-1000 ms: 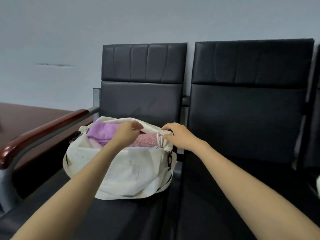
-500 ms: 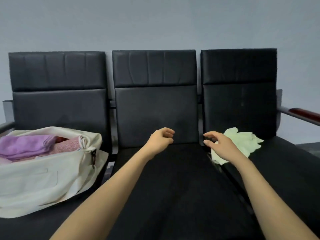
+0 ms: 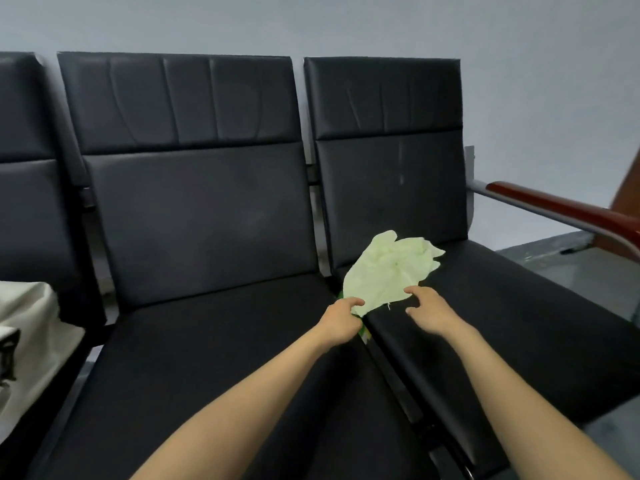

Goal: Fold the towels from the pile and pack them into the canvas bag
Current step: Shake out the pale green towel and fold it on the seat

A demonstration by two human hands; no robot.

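Observation:
A crumpled pale green towel (image 3: 388, 271) lies on the right black seat, its near corner hanging into the gap between the seats. My left hand (image 3: 341, 318) pinches that near left corner. My right hand (image 3: 429, 308) hovers just right of it with fingers spread and slightly curled, fingertips at the towel's near edge, holding nothing. The cream canvas bag (image 3: 27, 327) shows only partly at the left edge, on the left seat.
A row of black padded seats (image 3: 207, 358) stands against a grey wall. A red-brown wooden armrest (image 3: 561, 206) on a grey metal bar bounds the right seat. Grey floor shows at the right.
My view has swung right, away from the bag, which was centred a second ago. Both hands left the bag and reached the green towel; the left hand has taken its near corner.

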